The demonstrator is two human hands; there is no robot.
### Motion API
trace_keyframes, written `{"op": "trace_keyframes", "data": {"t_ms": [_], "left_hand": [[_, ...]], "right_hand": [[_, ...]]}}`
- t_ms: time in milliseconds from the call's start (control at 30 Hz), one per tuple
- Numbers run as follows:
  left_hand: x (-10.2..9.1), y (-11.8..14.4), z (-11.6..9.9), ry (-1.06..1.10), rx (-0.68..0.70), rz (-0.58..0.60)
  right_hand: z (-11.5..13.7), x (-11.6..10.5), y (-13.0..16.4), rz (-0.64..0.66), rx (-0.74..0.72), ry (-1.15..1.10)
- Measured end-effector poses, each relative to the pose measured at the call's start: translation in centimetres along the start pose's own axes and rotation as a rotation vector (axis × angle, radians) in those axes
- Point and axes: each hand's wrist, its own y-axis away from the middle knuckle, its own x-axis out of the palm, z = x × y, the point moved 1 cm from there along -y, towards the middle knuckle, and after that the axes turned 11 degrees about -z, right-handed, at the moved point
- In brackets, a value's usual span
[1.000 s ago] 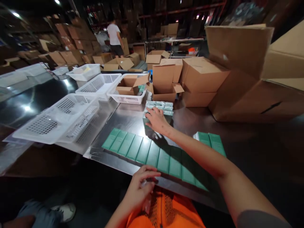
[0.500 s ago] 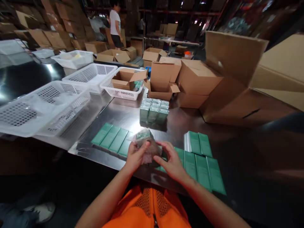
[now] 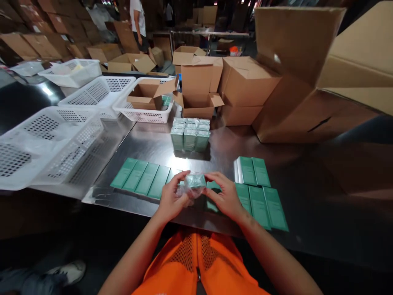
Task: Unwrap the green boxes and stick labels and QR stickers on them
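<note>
A small green box in clear plastic wrap is held above the table's near edge. My left hand grips its left side and the loose plastic, fingers closed. On the other side my right hand pinches it between thumb and fingers. Flat green boxes lie in a row to the left. More green boxes lie under and beyond my right hand, with two stacked boxes behind them. Farther back stands a block of wrapped green boxes on the metal table.
White perforated baskets line the left side. One basket holds an open carton. Open cardboard boxes stand behind the wrapped block, and a large carton is at right. A person stands in the background.
The wrapped box has been turned so that a green face points up toward me, and its plastic now lies closer around it. My right hand has moved onto its right side. The view has shifted slightly.
</note>
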Motion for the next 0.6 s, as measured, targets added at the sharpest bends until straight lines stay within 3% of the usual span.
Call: {"op": "trace_keyframes", "data": {"t_ms": [100,233,433,500,600], "left_hand": [[0.2,0.1,0.6,-0.107,-0.015,0.076],[0.1,0.2,1.3,-0.296,0.093,0.170],[-0.2,0.2,1.5,-0.453,0.159,0.241],[-0.3,0.5,1.4,-0.437,0.178,0.190],[-0.4,1.2,0.8,-0.344,0.362,-0.041]], "right_hand": [[-1.1,0.3,0.5,0.066,0.055,0.071],[-1.6,-0.1,0.7,0.188,0.066,0.185],[0.4,-1.4,-2.0,0.225,0.053,-0.056],[1.0,-1.5,-3.0,0.200,0.117,-0.116],[1.2,-1.3,-3.8,0.122,0.344,-0.356]]}}
